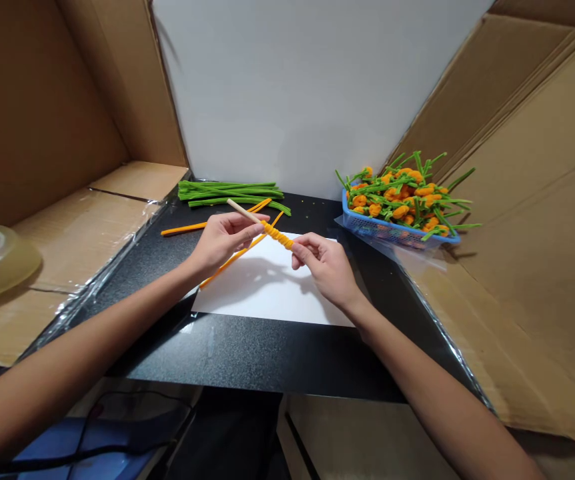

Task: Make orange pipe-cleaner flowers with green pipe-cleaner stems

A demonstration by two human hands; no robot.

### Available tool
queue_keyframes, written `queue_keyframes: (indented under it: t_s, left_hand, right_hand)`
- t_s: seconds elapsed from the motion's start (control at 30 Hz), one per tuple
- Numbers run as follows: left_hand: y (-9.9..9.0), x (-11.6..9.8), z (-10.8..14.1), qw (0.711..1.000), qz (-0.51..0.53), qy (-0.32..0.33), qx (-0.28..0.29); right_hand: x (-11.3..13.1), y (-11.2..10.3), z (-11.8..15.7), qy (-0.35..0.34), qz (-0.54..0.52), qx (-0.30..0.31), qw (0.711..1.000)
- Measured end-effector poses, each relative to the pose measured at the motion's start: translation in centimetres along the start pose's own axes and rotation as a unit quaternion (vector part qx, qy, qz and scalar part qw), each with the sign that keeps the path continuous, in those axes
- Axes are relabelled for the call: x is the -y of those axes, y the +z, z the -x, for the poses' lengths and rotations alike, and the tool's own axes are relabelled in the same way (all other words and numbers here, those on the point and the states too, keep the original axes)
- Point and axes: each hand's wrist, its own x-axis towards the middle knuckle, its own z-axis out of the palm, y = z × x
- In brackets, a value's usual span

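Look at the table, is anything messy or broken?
Nothing looks spilled or broken. The blue basket looks untidy, though: green stems poke out over its rim every which way. The orange-wrapped stick slants, but the left hand and right hand hold it, so that seems fine.

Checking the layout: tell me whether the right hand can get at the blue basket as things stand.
Probably yes: nothing upright shows between the right hand and the blue basket, though it's busy pinching the orange coil.
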Motion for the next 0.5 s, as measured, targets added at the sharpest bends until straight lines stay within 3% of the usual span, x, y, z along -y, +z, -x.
queue_keyframes:
  t_s: [0.13,0.23,0.33,0.5]
  left_hand:
    - [-0.69,0.35,-0.36,0.999,0.027,0.033,0.023]
    - [-0.82,0.59,-0.46,0.999,0.016,0.042,0.018]
    - [-0.61,0.69,-0.46,0.999,0.016,0.035,-0.024]
    - [-0.25,0.61,-0.49,0.998,0.02,0.006,-0.062]
  right_hand:
    - [-0.25,-0.26,-0.51,0.144,-0.219,0.098,0.96]
    - [-0.42,-0.39,-0.61,0.194,-0.277,0.129,0.932]
    - [-0.55,-0.28,-0.53,0.158,-0.237,0.099,0.954]
    - [-0.53,0.2,-0.06,0.014,-0.025,0.041,0.999]
